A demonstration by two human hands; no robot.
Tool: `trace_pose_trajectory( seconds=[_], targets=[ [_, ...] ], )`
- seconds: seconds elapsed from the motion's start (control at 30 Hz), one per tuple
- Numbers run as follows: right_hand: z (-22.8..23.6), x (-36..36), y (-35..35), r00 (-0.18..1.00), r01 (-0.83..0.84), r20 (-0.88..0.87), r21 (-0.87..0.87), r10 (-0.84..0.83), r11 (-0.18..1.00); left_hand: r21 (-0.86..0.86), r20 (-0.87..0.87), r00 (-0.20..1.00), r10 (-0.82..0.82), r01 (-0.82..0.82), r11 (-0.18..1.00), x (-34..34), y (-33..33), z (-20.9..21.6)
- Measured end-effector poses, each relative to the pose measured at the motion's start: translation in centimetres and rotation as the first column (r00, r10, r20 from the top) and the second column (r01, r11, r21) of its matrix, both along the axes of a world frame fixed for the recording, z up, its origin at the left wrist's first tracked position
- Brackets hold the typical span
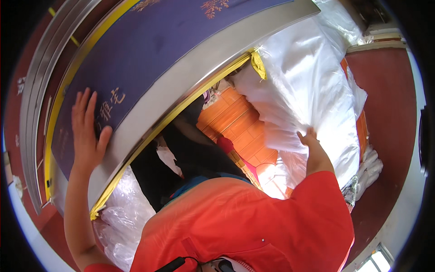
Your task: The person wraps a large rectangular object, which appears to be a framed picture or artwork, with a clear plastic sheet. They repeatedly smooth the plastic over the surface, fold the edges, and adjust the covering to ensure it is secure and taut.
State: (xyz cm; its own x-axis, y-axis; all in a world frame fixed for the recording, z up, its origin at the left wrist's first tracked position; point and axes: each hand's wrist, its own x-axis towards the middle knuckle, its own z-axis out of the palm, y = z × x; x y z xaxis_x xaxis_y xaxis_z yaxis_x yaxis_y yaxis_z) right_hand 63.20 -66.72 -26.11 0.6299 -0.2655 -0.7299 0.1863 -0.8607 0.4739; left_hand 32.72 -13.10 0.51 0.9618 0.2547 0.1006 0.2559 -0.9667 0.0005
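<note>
Smooth silver metal border [190, 77] along a matt purple panel [149, 45], glossy crinkled plastic sheeting [303, 77], matt red cloth shirt [217, 222].

orange plank-patterned floor [242, 120], dark red wall [385, 95], and probably a bright window [380, 261]

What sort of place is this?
Possibly a workshop or storeroom, though it's hard to be sure: there's a large purple-and-grey panel, white plastic sheeting and crumpled clear plastic.
</note>
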Motion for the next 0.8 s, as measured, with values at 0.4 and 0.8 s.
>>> trace_pose_trajectory(
  seconds=[0.4, 0.8],
  targets=[
    [2.0, 7.7, 21.2, 0.76, -0.644, 0.153, 0.041, 0.632, 0.764, -0.174, 0.135, 0.985, 0.111, -0.086, 0.981, 2.8, 2.3, -2.1],
    [12.8, -12.1, 27.3, 0.381, -0.473, 0.209, 0.881, 0.901, -0.005, -0.123, 0.185, 0.977, 0.105, -0.083, 0.989, 2.3, 2.1, -1.6]
  ],
)
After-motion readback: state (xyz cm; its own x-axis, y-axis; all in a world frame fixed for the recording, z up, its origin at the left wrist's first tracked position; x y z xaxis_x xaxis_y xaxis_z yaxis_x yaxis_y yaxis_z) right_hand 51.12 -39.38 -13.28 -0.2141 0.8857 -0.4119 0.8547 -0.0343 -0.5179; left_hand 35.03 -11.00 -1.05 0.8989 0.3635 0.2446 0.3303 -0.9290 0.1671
